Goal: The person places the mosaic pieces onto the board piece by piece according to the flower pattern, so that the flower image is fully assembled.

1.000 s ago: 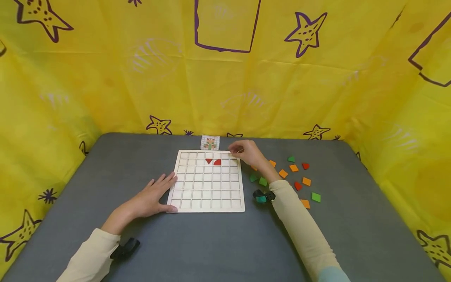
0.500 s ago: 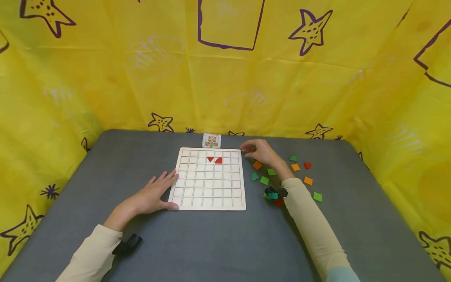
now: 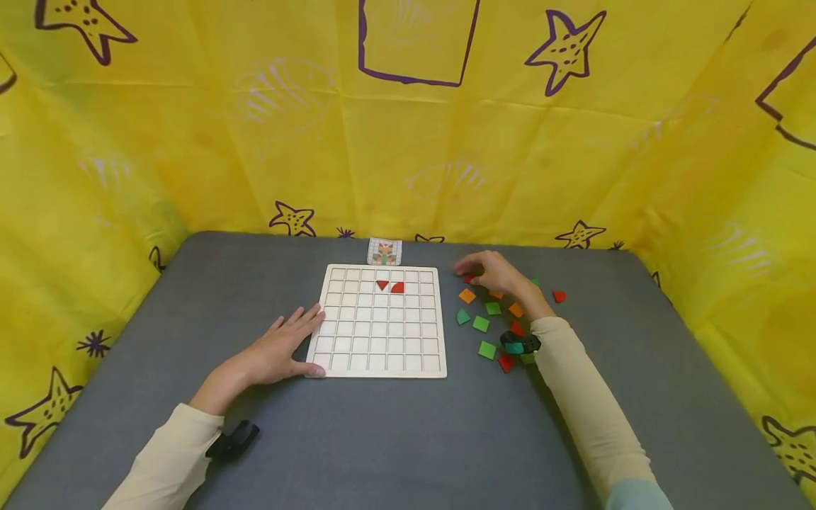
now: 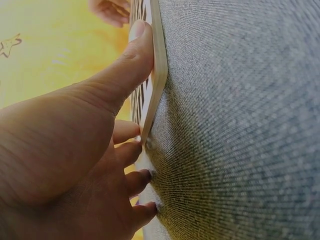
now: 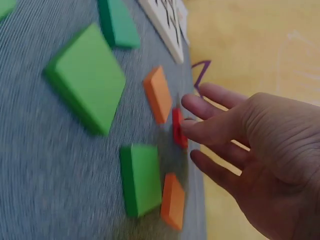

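At its left edge the pale gridded board (image 3: 377,327) is touched by my left hand (image 3: 274,354), thumb on the near corner and fingers spread at the side. In the left wrist view the thumb (image 4: 132,55) lies on the board's rim (image 4: 159,65). A red triangle (image 3: 382,285) and a red quarter-circle (image 3: 398,287) sit in the board's upper cells. My right hand (image 3: 494,273) is over the loose tiles, fingers loosely bent and apart. In the right wrist view its thumb tip overlaps a red tile (image 5: 177,127) lying on the table.
Several green, orange and red tiles lie right of the board, among them a green square (image 3: 481,324), an orange square (image 3: 467,296) and a red piece (image 3: 559,296). A small pattern card (image 3: 385,251) lies behind the board. Yellow cloth (image 3: 408,142) surrounds the grey table (image 3: 382,439).
My right hand has moved right, from the board's upper right corner to above the loose tiles. The left hand stays at the board's edge.
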{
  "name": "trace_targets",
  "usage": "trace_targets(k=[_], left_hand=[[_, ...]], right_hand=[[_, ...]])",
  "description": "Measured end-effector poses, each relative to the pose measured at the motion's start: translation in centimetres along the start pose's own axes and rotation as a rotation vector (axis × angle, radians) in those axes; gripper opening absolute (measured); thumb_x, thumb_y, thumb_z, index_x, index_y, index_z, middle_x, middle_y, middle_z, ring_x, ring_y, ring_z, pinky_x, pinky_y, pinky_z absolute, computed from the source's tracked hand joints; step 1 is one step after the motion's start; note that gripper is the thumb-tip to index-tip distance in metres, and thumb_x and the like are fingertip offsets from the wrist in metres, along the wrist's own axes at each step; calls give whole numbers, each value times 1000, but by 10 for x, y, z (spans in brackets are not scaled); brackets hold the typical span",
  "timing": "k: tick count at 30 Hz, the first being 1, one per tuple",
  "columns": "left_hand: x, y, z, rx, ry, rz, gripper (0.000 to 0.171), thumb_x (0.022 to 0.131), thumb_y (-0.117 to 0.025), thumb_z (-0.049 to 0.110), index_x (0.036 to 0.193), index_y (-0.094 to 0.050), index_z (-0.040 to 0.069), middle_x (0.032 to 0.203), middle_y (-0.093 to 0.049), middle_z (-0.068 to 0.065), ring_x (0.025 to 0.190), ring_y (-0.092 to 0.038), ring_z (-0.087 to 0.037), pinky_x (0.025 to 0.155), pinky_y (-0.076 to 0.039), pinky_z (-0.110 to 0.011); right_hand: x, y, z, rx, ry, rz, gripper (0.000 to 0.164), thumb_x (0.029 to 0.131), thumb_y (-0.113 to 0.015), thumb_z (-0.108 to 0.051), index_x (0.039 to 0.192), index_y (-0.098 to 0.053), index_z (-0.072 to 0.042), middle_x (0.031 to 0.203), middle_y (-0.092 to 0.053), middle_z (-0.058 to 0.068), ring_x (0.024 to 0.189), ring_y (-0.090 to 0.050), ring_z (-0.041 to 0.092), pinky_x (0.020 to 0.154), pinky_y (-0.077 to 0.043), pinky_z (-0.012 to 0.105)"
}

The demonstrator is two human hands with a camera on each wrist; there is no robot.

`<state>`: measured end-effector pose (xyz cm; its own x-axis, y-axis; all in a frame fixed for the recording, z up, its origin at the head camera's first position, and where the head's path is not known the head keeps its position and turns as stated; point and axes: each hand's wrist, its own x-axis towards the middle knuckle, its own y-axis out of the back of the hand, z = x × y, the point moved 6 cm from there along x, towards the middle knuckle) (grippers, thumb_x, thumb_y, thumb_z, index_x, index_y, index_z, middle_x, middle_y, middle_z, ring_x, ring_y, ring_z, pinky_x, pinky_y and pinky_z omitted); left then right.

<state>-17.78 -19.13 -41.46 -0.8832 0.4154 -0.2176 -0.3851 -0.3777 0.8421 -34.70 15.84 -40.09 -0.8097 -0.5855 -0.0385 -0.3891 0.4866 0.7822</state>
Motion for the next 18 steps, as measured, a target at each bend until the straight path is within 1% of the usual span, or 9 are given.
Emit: trace_targets(k=[4,12,18], left_hand=[[0,0,-1,3,11,1,107,77,-77,51,155,-23,3,161,-16,-20,146,-8,-47,114,-4,-65],[0,0,0,0,13,4,106,78,-78,50,155,-23,3,161,-15,-20,146,-8,-47,114,-3,-65],[1,0,0,1,18,1,105,78,-78,49,155,-23,2,161,-15,-20,146,-8,-47,114,-4,-65]], right_hand=[[-5,1,5,-15,-6,-2,37,85,-62,15,119,-68,2,111,-70,17,108,-63,34,97,-48,49],[-9,9,11,-67,-26,62,33,81,-75,4,114,-70,2,103,-72,15,98,-66,30,89,-53,46],[-14,15,13,-59,-55,86,32,81,-77,2,112,-70,3,94,-70,12,88,-64,27,82,-54,42]])
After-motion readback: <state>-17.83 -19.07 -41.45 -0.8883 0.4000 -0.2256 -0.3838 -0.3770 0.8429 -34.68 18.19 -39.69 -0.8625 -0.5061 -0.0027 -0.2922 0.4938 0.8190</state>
